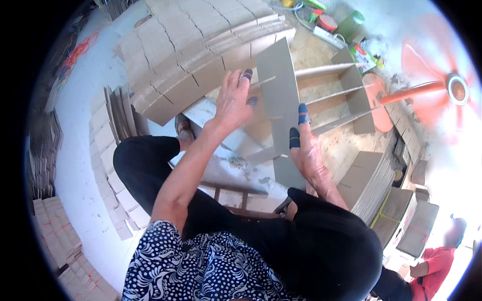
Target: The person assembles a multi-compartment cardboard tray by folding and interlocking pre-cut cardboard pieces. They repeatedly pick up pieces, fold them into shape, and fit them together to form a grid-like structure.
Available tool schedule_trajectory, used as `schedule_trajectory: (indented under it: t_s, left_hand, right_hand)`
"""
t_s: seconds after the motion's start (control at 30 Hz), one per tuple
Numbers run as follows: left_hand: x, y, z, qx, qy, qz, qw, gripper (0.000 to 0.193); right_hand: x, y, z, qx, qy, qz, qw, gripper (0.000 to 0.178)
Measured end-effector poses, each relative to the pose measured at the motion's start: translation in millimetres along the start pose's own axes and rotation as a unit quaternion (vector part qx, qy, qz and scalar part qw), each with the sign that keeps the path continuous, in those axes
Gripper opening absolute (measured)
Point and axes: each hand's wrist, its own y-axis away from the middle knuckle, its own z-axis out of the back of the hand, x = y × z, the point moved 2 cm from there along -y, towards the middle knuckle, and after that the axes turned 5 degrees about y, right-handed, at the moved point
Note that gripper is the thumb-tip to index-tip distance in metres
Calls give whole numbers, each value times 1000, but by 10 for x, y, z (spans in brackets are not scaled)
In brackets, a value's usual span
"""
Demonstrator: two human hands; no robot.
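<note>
An upright cardboard divider panel (279,85) stands in front of me, with crosswise cardboard strips slotted through it. My left hand (233,100) is left of the panel, beside the strip ends, its fingers stretched and apart. Dark wraps cover some of its fingertips. My right hand (309,153) is at the panel's right side, thumb and forefinger straight and apart, both in dark wraps with the tips at or near the panel. Its other fingers are partly hidden. Beyond the panel, the strips run right to another cardboard panel (355,90), forming open compartments.
A big stack of slotted cardboard (170,50) lies at the far left of the work surface. Flat cardboard sheets (369,175) lean at the right. An orange fan (456,89) stands far right; a person in red (437,271) is at the lower right. Bundled cardboard (55,228) lines the left.
</note>
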Motion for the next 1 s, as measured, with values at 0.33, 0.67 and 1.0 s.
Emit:
schedule_trajectory:
  t_s: [0.33,0.67,1.0]
  left_hand:
    - [625,121,-117,320,-52,106,940,13]
    - [619,289,107,257,-36,123,958,13]
    - [-361,667,563,243,87,-8,966,41]
  right_hand:
    - [9,-116,21,78,-5,-24,997,90]
    - [35,-145,-440,157,87,52,982,82]
    - [-14,-223,-290,181,96,30,978,75]
